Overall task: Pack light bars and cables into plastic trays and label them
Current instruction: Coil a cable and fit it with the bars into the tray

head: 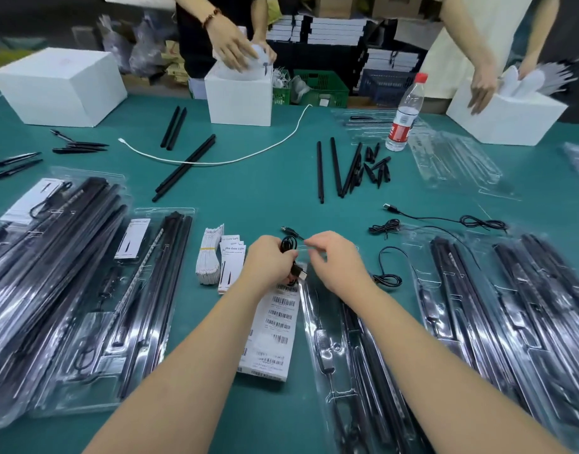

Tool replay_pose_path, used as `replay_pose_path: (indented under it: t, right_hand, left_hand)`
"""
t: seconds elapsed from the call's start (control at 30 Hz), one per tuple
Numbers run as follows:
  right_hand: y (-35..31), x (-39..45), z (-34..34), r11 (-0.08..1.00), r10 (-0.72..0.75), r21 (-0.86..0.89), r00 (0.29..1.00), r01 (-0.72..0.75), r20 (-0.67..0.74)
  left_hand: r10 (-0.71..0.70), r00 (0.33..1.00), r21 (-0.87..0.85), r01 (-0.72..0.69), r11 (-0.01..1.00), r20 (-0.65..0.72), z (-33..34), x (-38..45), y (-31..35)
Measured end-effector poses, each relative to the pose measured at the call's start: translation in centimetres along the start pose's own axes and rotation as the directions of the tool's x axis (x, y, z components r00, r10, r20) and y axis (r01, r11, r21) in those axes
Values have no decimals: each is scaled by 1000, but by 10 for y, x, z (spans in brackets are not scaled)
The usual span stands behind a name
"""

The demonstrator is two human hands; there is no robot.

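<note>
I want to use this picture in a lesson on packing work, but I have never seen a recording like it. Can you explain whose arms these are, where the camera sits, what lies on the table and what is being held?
There is one picture, taken by a camera worn on a person's head, looking forward and down. The two bare arms are that person's. The left hand grips a coiled black cable with a USB plug. The right hand pinches the top edge of a clear plastic tray lying on the green table. Filled trays of black light bars lie on both sides. Beside the left hand are a barcode label sheet and paper cards. Farther off lie loose black bars, a water bottle and white boxes, where two other people work.
</note>
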State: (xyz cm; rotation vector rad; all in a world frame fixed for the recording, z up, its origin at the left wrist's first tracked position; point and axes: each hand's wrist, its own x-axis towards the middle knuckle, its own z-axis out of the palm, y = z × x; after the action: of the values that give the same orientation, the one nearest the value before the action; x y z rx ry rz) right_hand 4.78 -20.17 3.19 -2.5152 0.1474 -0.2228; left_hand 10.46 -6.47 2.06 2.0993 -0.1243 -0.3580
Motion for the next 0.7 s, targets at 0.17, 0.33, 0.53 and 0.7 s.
replay_pose_path:
  t: [0.17, 0.33, 0.53, 0.7]
  right_hand:
    - [3, -43, 9, 882, 98, -469, 992, -51, 77]
    - [19, -70, 33, 932, 99, -355, 992, -66, 74]
    - [26, -70, 34, 976, 70, -208, 997, -66, 12]
    - [25, -70, 34, 983, 63, -173, 998, -64, -9]
  left_hand:
    - [46, 999, 247, -43, 968, -6, -1, -5, 7]
    - [87, 994, 352, -103, 930, 63, -4, -8, 10]
    - [271, 950, 478, -312, 821, 154, -10, -14, 9]
    - [451, 846, 657, -514, 551, 284, -1, -20, 4]
